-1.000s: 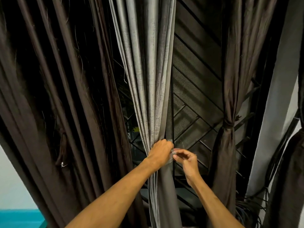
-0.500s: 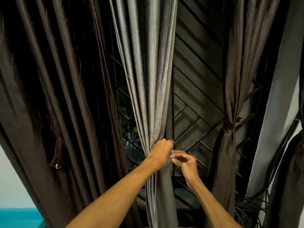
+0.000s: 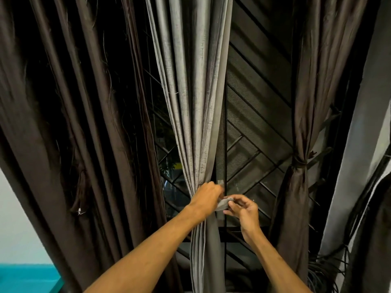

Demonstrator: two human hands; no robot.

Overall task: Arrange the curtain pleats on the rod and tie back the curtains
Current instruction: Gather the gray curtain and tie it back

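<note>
Head view: the grey curtain (image 3: 196, 102) hangs with its long axis vertical in the centre of the frame, and the left hand (image 3: 206, 198) is clenched around its gathered pleats at lower centre. The grey tie-back strip (image 3: 223, 203) lies just right of this grip, pinched by the right hand (image 3: 245, 210). I judge the strip must pass crosswise around the bundle.

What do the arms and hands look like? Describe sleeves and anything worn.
Two bare human arms: the left forearm and right forearm show no sleeves up to the frame edge. The left hand and right hand are ungloved. No watch or band shows at either wrist.
</note>
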